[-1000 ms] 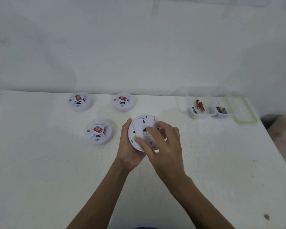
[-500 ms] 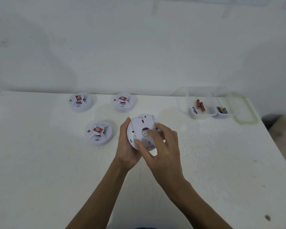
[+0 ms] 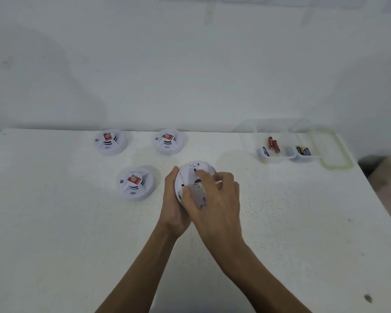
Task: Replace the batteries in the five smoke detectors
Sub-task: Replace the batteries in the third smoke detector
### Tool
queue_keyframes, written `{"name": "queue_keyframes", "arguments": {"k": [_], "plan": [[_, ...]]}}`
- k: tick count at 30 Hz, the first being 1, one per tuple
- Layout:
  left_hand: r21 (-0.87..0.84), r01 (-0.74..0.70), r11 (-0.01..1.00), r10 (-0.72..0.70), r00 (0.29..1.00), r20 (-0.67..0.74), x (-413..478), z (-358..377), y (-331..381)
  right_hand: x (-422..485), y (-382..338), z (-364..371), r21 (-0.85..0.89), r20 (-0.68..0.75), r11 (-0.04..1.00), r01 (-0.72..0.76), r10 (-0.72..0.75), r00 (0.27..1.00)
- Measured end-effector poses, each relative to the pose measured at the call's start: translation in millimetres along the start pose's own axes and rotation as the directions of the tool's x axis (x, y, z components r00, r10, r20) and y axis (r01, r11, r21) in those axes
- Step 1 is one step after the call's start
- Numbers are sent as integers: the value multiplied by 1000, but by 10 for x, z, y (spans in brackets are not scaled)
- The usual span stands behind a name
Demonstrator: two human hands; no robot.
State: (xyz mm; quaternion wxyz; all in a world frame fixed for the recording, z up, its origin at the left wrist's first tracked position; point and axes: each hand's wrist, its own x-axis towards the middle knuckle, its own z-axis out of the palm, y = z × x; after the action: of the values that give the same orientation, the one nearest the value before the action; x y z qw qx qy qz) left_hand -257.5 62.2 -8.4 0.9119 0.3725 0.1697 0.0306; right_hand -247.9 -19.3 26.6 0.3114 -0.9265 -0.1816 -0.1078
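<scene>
Both hands cover much of the upturned detector [image 3: 191, 175] (mid-table): left hand [image 3: 173, 206] grips its rim, right hand [image 3: 215, 199] pinches a blurred grey cover [image 3: 198, 195]. Batteries [image 3: 273, 144] lie in a tray [image 3: 280, 158].

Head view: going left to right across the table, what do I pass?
Back-left detector → front-left detector → back-middle detector → detector held in both hands → clear battery tray → green-rimmed lid.
</scene>
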Motion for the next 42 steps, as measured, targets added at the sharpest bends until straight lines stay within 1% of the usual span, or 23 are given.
{"name": "queue_keyframes", "arguments": {"k": [1, 3, 4, 9, 16, 24, 30, 32, 34, 36, 39, 42], "plan": [[8, -10, 1000, 9, 1000, 11, -5, 9, 1, 9, 2, -6, -17, 14, 999, -28, 28, 1000], [9, -25, 1000, 25, 1000, 17, -13, 19, 8, 8, 35, -46, -4, 174, 993, -116, 115, 978], [1, -29, 1000, 29, 999, 19, -16, 19, 7, 14, 33, -64, -2, 208, 991, -132, 130, 969], [2, -29, 1000, 29, 999, 27, -16, 15, -18, 52, -21, -87, -43, 212, 990, -137, 143, 967], [67, -82, 994, 81, 997, 16, -46, 59, 8, 43, -46, -103, -7, 226, 982, -190, 187, 956], [90, -78, 993, 75, 996, 39, 10, 2, -18, 32, -36, -89, 76, 215, 968, -241, 220, 951], [192, -76, 979, 76, 997, 7, 25, -34, -52, 15, 19, -54, 116, 211, 954, -276, 248, 946], [237, -87, 968, 88, 996, 5, 27, -49, -40, -9, 36, -32, 132, 204, 961, -245, 215, 955], [263, -95, 960, 92, 996, 21, 43, -54, 10, -39, 72, -12, 189, 180, 965, -179, 145, 973], [281, -65, 957, 58, 998, 35, 64, -60, 81, -51, 137, -6, 293, 170, 942, -163, 117, 979], [296, -25, 955, 8, 998, 58, 70, -86, 141, -19, 231, -50, 457, 246, 857, -239, 136, 960], [430, -66, 900, 48, 997, 53, 44, -93, 152, 53, 289, -85, 515, 371, 784, -347, 161, 915]]}}
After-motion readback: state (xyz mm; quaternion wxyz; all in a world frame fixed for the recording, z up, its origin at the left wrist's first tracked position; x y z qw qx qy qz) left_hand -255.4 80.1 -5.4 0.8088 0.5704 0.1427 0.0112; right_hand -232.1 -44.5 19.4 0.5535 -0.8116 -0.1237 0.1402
